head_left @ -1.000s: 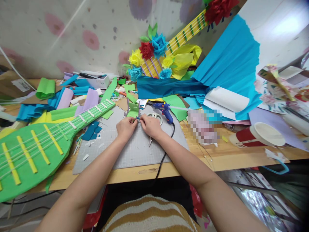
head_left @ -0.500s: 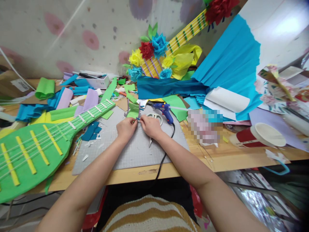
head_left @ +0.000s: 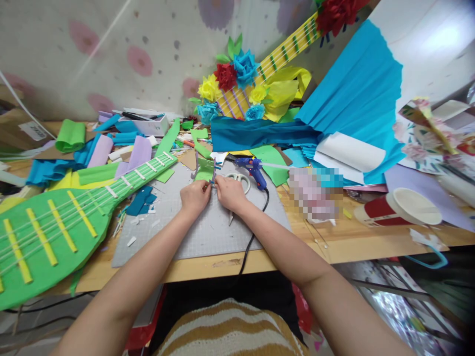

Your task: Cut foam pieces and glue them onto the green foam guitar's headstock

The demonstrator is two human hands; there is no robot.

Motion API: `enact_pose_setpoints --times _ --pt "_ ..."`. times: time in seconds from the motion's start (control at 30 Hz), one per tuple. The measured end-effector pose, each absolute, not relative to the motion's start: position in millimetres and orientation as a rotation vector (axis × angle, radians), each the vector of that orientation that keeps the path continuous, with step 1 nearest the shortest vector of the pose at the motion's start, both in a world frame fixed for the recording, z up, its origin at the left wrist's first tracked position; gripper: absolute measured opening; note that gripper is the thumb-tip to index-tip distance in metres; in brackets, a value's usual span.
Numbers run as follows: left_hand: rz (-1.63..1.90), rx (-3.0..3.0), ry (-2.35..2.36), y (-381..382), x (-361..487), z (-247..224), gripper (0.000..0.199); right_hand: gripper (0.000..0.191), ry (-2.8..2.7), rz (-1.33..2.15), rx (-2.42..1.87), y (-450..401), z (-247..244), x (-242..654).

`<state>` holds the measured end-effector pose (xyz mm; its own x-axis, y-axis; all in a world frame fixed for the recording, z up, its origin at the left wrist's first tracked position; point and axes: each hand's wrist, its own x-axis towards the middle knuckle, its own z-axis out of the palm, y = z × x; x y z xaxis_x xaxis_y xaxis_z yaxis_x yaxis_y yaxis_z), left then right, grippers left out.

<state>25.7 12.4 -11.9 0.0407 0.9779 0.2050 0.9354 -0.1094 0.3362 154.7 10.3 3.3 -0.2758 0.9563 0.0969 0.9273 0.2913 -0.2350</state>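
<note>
My left hand (head_left: pixel 195 195) and my right hand (head_left: pixel 230 193) meet over the grey cutting mat (head_left: pixel 163 232). Both are closed, with fingertips pinching a small blue paper piece (head_left: pixel 212 183) between them; its shape is mostly hidden. Just beyond the fingers stands a small curved green piece with purple edges (head_left: pixel 205 169). Beside my right hand lie white-handled scissors (head_left: pixel 244 182), partly covered by that hand. A blue glue gun (head_left: pixel 254 171) rests behind them, its black cord running down over the table's front edge.
A green paper-covered lute shape (head_left: pixel 55 232) with yellow strips fills the left side. At the back stand a yellow strung instrument (head_left: pixel 285 49) with paper flowers and a blue pleated paper sheet (head_left: pixel 356 94). A red and white paper cup (head_left: pixel 399 207) lies tipped at right.
My hands stay almost in place, with only a slight shift of the fingers around the blue paper piece. The rest of the table looks the same.
</note>
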Motion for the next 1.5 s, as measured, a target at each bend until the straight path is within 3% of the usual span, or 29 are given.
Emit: enact_pose_setpoints --times 0.3,0.8,1.5 --pt "0.760 2.137 2.042 6.0 25.4 -3.9 0.025 0.026 -2.341 0.219 -1.749 10.2 2.4 153.4" --pt "0.533 2.287 2.019 13.6 20.8 -1.0 0.024 0.024 -2.324 0.249 -1.694 8.0 2.2 153.4" --pt "0.585 2.264 1.953 20.6 18.1 -6.3 0.024 0.027 -2.292 0.231 -1.768 9.5 0.0 152.6"
